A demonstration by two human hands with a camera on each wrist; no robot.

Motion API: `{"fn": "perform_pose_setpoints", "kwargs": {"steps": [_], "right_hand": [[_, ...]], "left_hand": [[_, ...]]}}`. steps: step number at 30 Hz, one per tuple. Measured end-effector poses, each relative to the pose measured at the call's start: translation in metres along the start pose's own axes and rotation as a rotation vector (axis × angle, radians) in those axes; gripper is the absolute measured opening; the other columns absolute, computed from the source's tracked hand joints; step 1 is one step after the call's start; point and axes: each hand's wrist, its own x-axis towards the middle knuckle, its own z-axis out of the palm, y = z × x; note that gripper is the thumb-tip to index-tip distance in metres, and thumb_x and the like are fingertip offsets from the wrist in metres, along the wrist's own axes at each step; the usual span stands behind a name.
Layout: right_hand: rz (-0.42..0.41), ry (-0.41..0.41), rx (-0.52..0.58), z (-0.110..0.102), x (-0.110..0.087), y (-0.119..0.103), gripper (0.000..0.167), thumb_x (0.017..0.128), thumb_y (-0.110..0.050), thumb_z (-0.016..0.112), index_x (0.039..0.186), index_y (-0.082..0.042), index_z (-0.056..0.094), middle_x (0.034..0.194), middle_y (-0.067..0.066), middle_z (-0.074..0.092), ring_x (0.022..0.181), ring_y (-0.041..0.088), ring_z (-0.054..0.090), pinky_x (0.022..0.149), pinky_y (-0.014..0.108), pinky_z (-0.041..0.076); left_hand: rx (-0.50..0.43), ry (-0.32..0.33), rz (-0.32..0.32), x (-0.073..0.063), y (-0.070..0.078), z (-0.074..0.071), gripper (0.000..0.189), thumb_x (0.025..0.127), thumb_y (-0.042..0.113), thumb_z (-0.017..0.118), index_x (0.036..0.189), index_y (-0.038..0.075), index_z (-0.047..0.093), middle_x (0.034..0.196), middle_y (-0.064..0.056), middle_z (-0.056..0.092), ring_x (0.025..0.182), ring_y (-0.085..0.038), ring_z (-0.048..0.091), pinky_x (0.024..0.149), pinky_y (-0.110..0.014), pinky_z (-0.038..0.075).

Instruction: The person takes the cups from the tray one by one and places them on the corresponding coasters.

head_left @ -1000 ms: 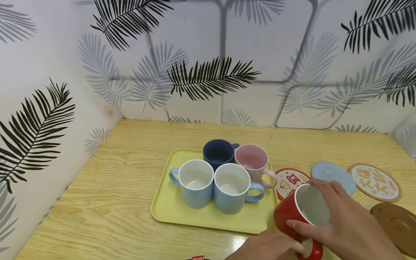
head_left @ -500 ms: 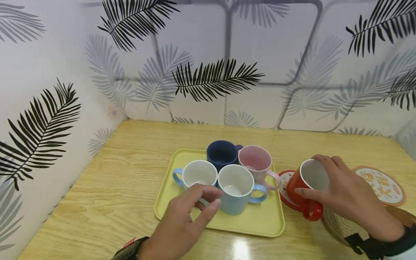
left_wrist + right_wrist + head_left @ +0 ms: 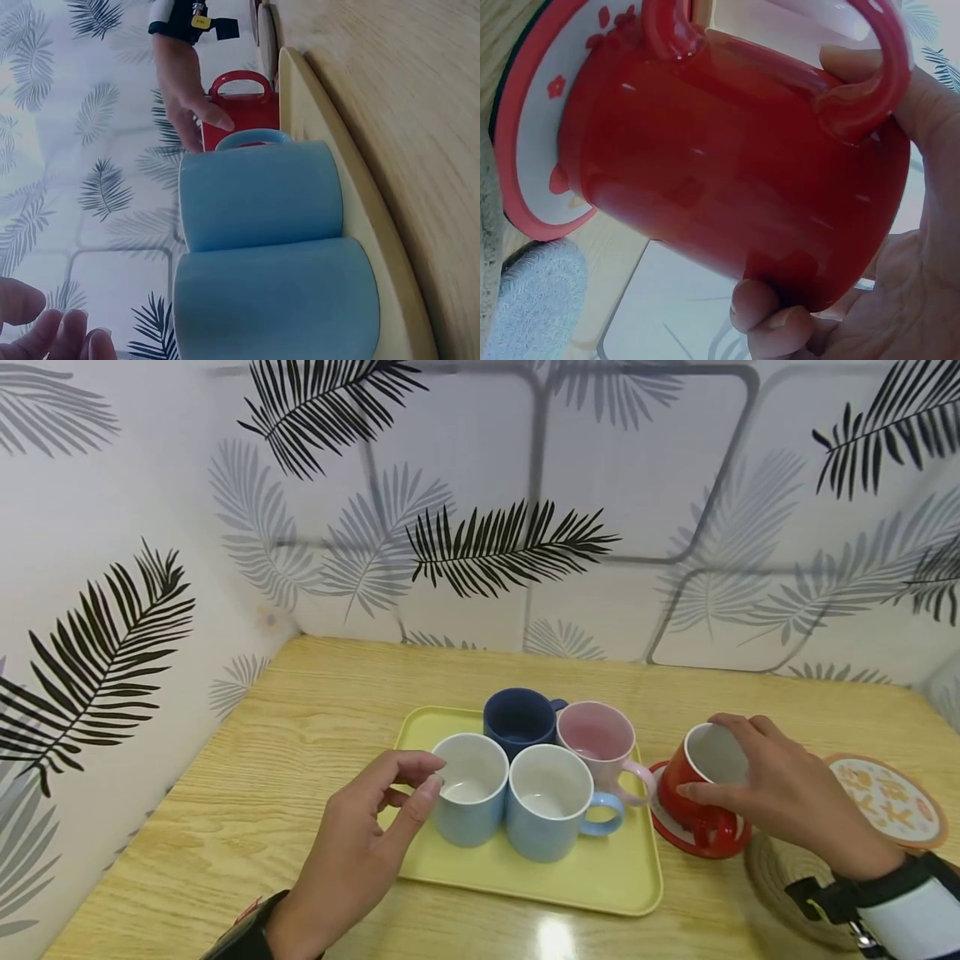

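My right hand [image 3: 787, 793] grips a red mug [image 3: 727, 165] around its upper body near the rim, thumb on the near side. The mug leans slightly, its base at a red-rimmed coaster [image 3: 682, 839] with red flower prints and its handle towards me. My left hand [image 3: 356, 852] holds nothing, its fingers loosely bent beside the rim of the left light blue mug [image 3: 468, 818]; that mug's handle is hidden. A second light blue mug [image 3: 543, 835], a navy mug [image 3: 517, 718] and a pink mug [image 3: 596, 735] stand close together on the yellow tray [image 3: 517, 889].
Right of the red mug lie an orange-edged coaster [image 3: 888, 797] and a round woven mat [image 3: 783, 885]. A grey-blue felt coaster [image 3: 544, 292] shows in the right wrist view. A leaf-patterned wall [image 3: 465, 627] closes off the wooden table [image 3: 300, 735] behind.
The right hand has carried the red mug from the tray's front right corner onto the red-rimmed coaster. The left hand has left the mug and moved left to beside the left light blue mug.
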Motion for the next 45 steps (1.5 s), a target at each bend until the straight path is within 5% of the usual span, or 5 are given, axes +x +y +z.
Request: {"fn": "perform_pose_setpoints", "kwargs": {"steps": [12,18,25,36,45], "right_hand": [[0.042,-0.053,0.028,0.005,-0.002,0.002,0.095,0.083,-0.053,0.078,0.148,0.002,0.035,0.123,0.037,0.046,0.086,0.043,0.060,0.060,0.047,0.053],[0.018,-0.011,0.070,0.007,-0.009,0.001,0.100,0.086,-0.051,0.077,0.151,0.008,0.027,0.132,0.044,0.036,0.096,0.054,0.057,0.070,0.059,0.052],[0.007,0.125,0.085,0.002,-0.021,-0.010,0.095,0.087,-0.044,0.079,0.151,0.006,0.030,0.139,0.045,0.027,0.118,0.067,0.027,0.073,0.071,0.040],[-0.126,0.356,0.177,-0.002,-0.035,-0.036,0.075,0.084,-0.020,0.082,0.145,0.002,0.042,0.138,0.037,0.031,0.120,0.058,0.027,0.081,0.066,0.028],[-0.190,0.421,0.185,0.000,-0.037,-0.038,0.070,0.084,-0.018,0.082,0.141,0.001,0.045,0.131,0.036,0.036,0.123,0.055,0.027,0.080,0.062,0.026]], "left_hand": [[0.112,-0.005,-0.072,0.015,-0.010,-0.011,0.021,0.102,0.013,0.062,0.121,0.007,0.065,0.115,-0.002,0.067,0.106,-0.015,0.061,0.081,-0.030,0.053],[0.178,-0.138,-0.153,0.023,-0.032,-0.012,0.030,0.106,0.019,0.054,0.131,0.004,0.062,0.129,-0.009,0.063,0.114,-0.027,0.060,0.087,-0.044,0.052],[0.159,-0.281,-0.186,0.027,-0.052,-0.010,0.026,0.108,0.012,0.048,0.126,0.002,0.065,0.123,-0.014,0.064,0.115,-0.030,0.061,0.096,-0.050,0.050],[-0.009,-0.422,-0.308,0.035,-0.073,-0.010,0.015,0.108,0.010,0.045,0.100,0.002,0.055,0.098,-0.008,0.057,0.094,-0.020,0.061,0.082,-0.038,0.055],[-0.170,-0.394,-0.492,0.030,-0.069,-0.016,0.030,0.109,0.014,0.042,0.084,-0.001,0.049,0.083,-0.006,0.050,0.080,-0.022,0.049,0.068,-0.027,0.044]]}}
